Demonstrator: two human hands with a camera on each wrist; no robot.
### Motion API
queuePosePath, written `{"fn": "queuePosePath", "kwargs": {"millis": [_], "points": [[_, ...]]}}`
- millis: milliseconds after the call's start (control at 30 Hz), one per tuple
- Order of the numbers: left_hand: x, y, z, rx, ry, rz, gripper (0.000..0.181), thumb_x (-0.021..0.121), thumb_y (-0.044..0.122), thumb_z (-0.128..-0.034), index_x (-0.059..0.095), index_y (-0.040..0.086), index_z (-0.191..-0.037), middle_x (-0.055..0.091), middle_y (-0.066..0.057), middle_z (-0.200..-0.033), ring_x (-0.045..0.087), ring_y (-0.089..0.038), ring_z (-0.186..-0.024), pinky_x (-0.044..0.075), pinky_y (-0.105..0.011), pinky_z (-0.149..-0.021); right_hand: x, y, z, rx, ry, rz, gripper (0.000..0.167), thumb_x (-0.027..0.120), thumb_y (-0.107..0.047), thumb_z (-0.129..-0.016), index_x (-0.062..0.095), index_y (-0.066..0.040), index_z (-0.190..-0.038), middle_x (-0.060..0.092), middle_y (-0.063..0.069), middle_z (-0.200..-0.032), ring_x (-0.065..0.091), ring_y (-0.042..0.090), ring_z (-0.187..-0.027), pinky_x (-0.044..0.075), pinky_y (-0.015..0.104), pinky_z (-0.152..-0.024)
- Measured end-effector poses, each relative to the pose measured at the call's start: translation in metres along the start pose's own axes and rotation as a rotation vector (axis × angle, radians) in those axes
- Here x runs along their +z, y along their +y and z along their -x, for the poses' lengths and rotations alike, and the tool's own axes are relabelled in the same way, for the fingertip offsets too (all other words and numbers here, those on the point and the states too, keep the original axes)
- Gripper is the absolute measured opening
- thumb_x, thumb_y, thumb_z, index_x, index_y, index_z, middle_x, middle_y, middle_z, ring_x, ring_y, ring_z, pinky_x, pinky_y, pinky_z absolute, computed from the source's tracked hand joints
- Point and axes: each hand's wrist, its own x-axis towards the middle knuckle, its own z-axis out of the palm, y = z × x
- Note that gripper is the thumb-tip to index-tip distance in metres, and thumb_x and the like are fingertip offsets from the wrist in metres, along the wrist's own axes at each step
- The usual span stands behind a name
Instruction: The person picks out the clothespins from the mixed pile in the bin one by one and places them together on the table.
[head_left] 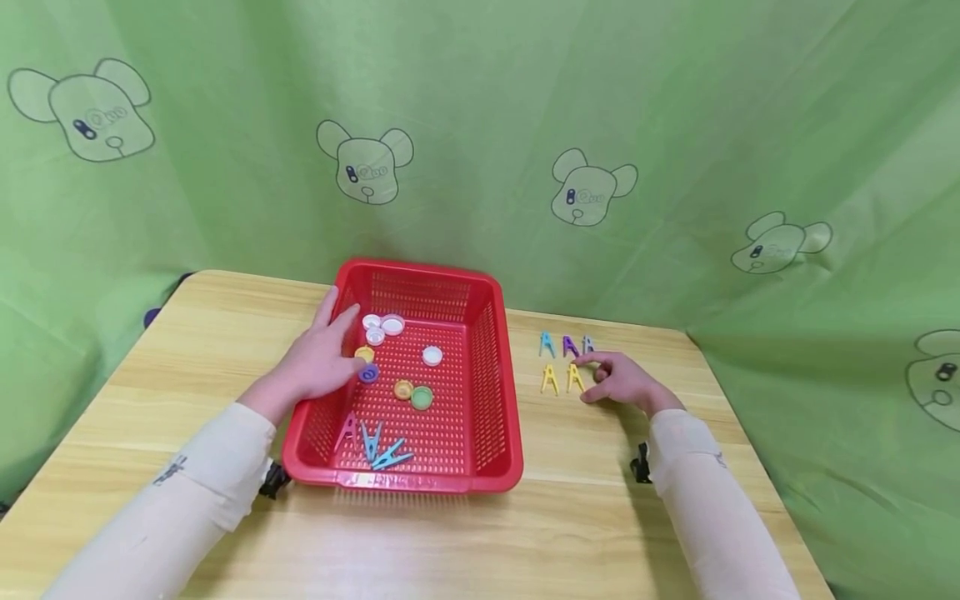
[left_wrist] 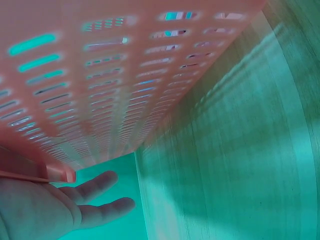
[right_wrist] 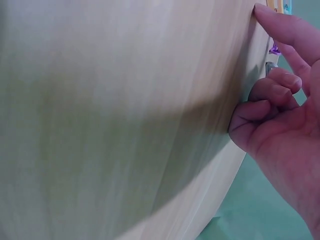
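A red plastic basket stands on the table, with round bottle caps and a few clothespins inside. My left hand rests over its left rim, fingers extended and thumb reaching inside. The left wrist view shows two straight fingers beyond the basket's outer wall. To the right, my right hand is beside a yellow clothespin, its index finger and thumb spread near it, the other fingers curled. I cannot tell how firmly they touch it. Another yellow clothespin lies left of it, below a row of three clothespins.
That row has a light blue clothespin, a purple clothespin and a pale blue clothespin, partly behind the hand. In the basket are a blue cap, a green cap and blue clothespins. A green curtain hangs behind.
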Motion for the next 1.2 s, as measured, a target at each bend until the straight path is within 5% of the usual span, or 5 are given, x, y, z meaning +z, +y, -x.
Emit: {"fn": "queuePosePath", "kwargs": {"millis": [600,1200], "points": [[-0.001,0.001,-0.003,0.014,0.007,-0.026,0.087,0.07,0.016,-0.0896,0.019,0.01,-0.161,-0.017,-0.002,-0.165,0.041,-0.048,-0.132,0.06,-0.05,-0.072,-0.009,-0.039,0.004,-0.155,0.049,0.123,0.068,0.089,-0.01,-0.073,0.061,-0.008,-0.135,0.036,0.003,-0.07,0.037,0.02,-0.064,0.038,0.031,-0.057],[0.001,-0.002,-0.001,0.005,0.004,-0.028,0.088,0.07,0.016,-0.0889,0.02,0.01,-0.161,-0.016,-0.005,-0.165,0.038,-0.049,-0.134,0.059,-0.052,-0.076,0.016,-0.15,-0.003,-0.434,0.035,0.218,0.049,0.086,-0.022,-0.079,0.069,-0.013,-0.125,0.037,0.002,-0.066,0.035,0.017,-0.061,0.037,0.033,-0.06]]}}
